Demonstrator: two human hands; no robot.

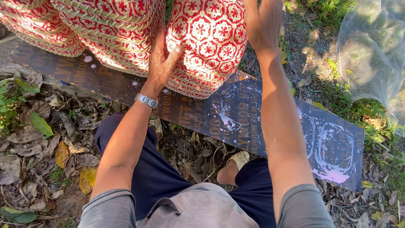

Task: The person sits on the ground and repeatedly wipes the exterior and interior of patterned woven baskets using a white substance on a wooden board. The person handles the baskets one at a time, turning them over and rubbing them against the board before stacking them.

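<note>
Seen from above: a red-and-white woven basket standing on a dark, paint-splashed board laid over leafy ground, just beyond the knees. Left hand, wristwatch on the wrist, spread open and pressed flat against the basket's left side. Right hand open against its far right edge, fingertips out of view. Basket upright between both hands, the left lower and nearer. More matching baskets touching on the left.
</note>
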